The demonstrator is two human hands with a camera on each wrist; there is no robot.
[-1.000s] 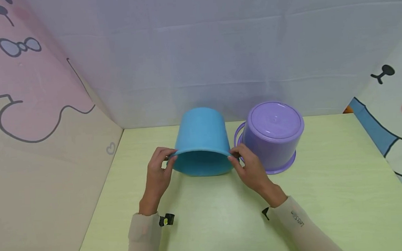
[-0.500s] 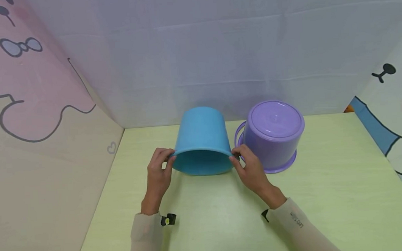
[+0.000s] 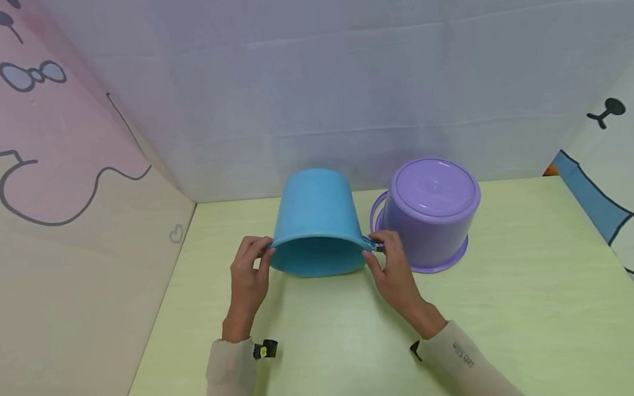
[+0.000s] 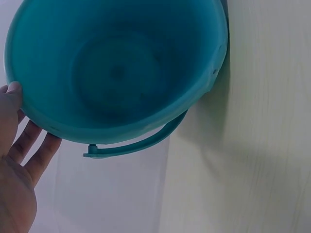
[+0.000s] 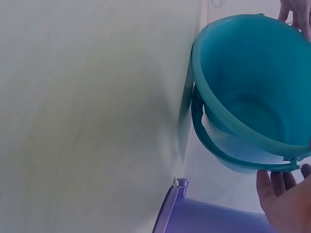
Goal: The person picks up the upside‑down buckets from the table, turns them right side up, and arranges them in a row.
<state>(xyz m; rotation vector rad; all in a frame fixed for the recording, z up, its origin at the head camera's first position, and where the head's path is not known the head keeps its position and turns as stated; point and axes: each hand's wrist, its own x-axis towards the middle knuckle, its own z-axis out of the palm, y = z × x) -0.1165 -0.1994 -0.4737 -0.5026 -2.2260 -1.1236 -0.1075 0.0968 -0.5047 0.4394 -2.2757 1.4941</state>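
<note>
A blue bucket [image 3: 317,204] is tipped with its mouth toward me and its base toward the back wall. My left hand [image 3: 249,279] pinches the rim at the left, thumb inside and fingers outside, as the left wrist view shows. At the right side of the rim, my right hand [image 3: 399,274] holds the bucket by the rim where the handle joins. In the right wrist view its fingers touch the end of the blue handle [image 5: 218,153], which hangs down along the outside. The bucket's interior [image 4: 116,73] shows nothing in it.
A purple bucket [image 3: 431,216] stands upside down close to the right of the blue one, its handle [image 3: 374,210] on the near-left side. Both are on a pale yellow-green table [image 3: 335,340]. A fabric backdrop [image 3: 344,101] rises behind, with printed side panels [image 3: 57,265].
My right hand has shifted its fingers at the rim, and the handle's end now shows beside them. The blue bucket's mouth has moved very slightly left. The purple bucket has stayed put.
</note>
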